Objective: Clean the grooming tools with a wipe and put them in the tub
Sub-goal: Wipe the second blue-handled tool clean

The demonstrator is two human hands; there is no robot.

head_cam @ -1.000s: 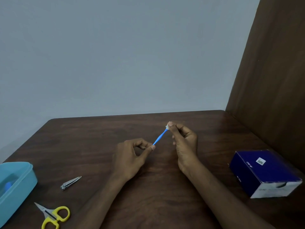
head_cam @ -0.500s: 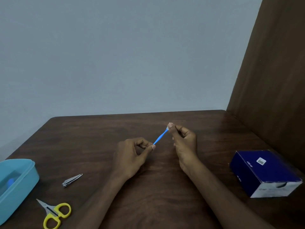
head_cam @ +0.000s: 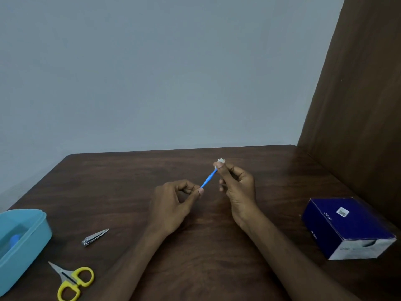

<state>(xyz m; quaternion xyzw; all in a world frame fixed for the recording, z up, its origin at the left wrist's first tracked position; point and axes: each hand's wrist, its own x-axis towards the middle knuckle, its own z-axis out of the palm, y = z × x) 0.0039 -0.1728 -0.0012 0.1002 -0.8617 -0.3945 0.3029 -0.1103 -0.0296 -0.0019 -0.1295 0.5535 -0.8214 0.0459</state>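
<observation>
Our left hand (head_cam: 171, 205) pinches the near end of the slim blue plastic stick (head_cam: 207, 179) while our right hand (head_cam: 235, 185) squeezes a small white wipe (head_cam: 221, 161) around its far tip. To clean well, we should probably twist and slide the wipe down its length. The open light-blue plastic tub (head_cam: 32, 242) waits at eight o'clock.

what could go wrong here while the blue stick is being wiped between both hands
The thin blue stick is pinched only at its ends, by the left hand and, through a small wipe, by the right hand; a hard rub might bend it or flick it loose. The nail clipper and scissors lie near the tub, so a careless reach there could meet the scissor points.
</observation>
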